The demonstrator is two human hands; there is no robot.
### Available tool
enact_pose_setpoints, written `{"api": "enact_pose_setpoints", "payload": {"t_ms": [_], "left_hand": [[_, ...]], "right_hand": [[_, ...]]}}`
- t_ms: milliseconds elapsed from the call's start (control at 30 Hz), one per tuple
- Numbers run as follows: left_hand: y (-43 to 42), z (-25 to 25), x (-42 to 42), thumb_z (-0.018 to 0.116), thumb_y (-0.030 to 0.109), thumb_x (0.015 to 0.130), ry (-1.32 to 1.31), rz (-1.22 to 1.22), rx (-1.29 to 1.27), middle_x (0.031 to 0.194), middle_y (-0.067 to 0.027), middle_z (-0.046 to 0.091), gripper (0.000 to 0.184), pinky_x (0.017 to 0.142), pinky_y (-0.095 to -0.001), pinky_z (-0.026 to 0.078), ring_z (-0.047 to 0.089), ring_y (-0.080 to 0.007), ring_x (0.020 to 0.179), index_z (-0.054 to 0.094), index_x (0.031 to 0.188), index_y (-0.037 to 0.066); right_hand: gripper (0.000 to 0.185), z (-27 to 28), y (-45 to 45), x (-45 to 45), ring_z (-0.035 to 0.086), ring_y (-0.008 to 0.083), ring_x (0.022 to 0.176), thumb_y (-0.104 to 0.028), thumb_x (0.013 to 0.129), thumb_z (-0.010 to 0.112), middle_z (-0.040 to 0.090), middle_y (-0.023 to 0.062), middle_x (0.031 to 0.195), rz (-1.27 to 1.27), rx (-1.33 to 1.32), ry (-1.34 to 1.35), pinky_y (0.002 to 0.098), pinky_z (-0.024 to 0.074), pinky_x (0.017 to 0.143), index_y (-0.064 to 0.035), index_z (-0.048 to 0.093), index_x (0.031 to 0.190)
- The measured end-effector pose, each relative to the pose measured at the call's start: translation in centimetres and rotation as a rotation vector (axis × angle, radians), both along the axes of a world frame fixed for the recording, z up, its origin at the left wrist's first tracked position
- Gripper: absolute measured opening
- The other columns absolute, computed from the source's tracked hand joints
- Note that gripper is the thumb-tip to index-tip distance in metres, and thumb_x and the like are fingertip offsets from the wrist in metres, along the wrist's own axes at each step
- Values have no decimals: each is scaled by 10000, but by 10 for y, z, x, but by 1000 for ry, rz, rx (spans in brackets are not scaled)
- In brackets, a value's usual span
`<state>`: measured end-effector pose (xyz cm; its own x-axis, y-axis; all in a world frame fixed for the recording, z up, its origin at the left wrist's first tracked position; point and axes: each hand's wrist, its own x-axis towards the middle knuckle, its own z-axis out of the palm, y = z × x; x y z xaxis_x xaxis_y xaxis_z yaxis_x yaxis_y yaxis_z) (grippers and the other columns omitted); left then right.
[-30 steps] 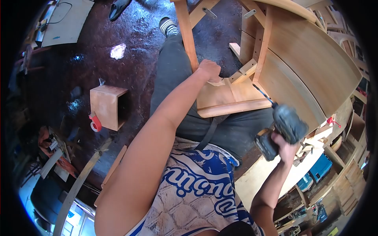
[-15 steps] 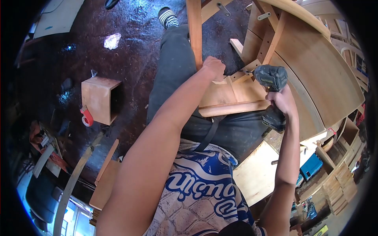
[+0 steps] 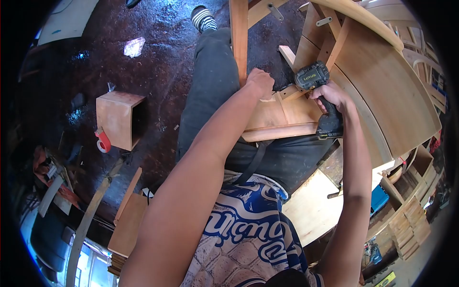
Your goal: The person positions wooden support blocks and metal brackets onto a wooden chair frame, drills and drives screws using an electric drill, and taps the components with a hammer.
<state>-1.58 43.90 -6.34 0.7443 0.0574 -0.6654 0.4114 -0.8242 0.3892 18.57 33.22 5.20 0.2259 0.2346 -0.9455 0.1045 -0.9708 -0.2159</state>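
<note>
Drill (image 3: 313, 76) being gripped in right hand (image 3: 332, 94), fingers closed round it, at block (image 3: 290, 93) of wooden frame (image 3: 267, 114) being supported across lap (image 3: 282, 154). Left hand (image 3: 260, 82): fingers being hidden, grip unclear. Frame being judged largely joined, block unfinished.

The floor (image 3: 160, 91) is dark reddish brown and glossy, with bluish white glare near the top and on the left. A crumpled clear scrap (image 3: 134, 47) lies on it. Farther down stands an open wooden box (image 3: 112, 122) with a red tape dispenser (image 3: 103, 140) against its side. A pale sheet (image 3: 67, 19) fills the upper left corner. At lower left, daylight shines through a window (image 3: 88, 268) behind a long wood strip (image 3: 91, 217). On the right, wooden frames (image 3: 420, 62) crowd the edge; below are a blue case (image 3: 380, 198) and stacked wood blocks (image 3: 412, 227). Strong light whitens a pale board (image 3: 313, 208).
</note>
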Motion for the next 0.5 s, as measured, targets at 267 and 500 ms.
{"api": "enact_pose_setpoints", "payload": {"t_ms": [267,500], "left_hand": [[1,-12,-4,610,180,751,-96,16,-17,1037,-122,761,284,878,-384,548,717,-269,1030,793,949,92],[8,-12,5,712,316,777,-7,-19,-13,1158,-96,744,380,923,-390,538,698,-242,1118,779,1081,97]], "right_hand": [[127,-7,1,6,531,148,502,-119,721,687,566,44,636,7,-9,17,320,438,446,-35,627,795],[93,-7,1,8,527,156,474,-104,725,667,565,55,607,7,18,3,324,431,418,-35,625,771]]}}
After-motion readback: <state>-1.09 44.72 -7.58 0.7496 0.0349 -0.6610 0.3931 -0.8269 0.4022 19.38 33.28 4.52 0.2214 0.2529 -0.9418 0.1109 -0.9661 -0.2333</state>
